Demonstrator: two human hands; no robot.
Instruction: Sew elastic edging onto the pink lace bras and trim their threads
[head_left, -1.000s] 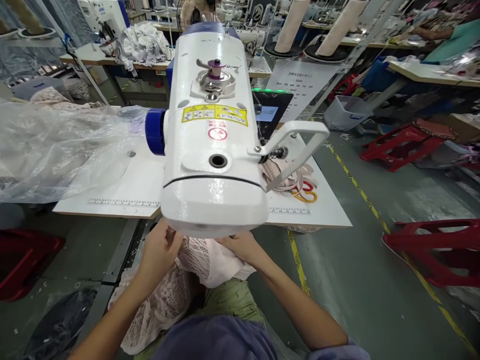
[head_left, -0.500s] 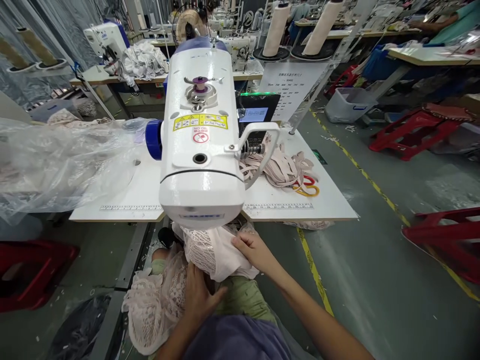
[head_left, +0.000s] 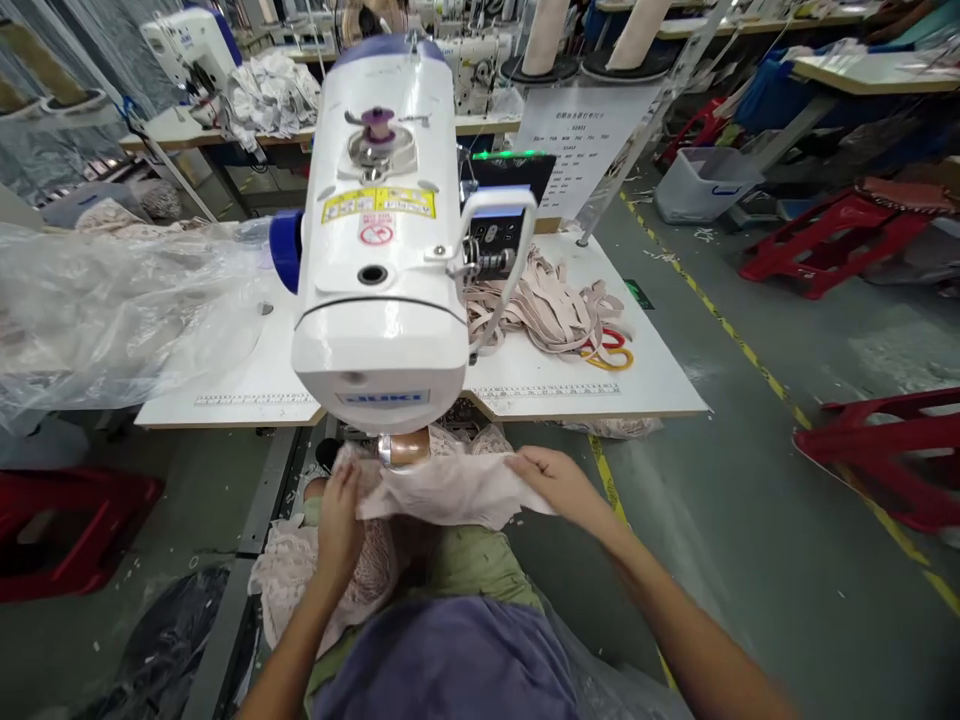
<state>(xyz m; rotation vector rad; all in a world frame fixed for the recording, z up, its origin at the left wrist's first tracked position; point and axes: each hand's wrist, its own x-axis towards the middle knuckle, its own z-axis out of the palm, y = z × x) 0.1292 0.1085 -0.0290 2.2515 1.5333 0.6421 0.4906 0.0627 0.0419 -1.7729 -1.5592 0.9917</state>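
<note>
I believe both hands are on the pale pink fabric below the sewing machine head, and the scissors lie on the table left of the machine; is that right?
Not quite: the head view shows the scissors on the table to the right of the sewing machine, beside the elastic strips. The left hand and right hand are on the pale pink fabric below it.

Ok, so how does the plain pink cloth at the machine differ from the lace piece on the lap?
The plain pink cloth is smooth and solid; the lace piece is openwork. The plain pink cloth is spread flat below the sewing machine head, right hand gripping one edge, left hand at the other; the lace piece lies bunched on the lap. Both are pale pink.
</note>
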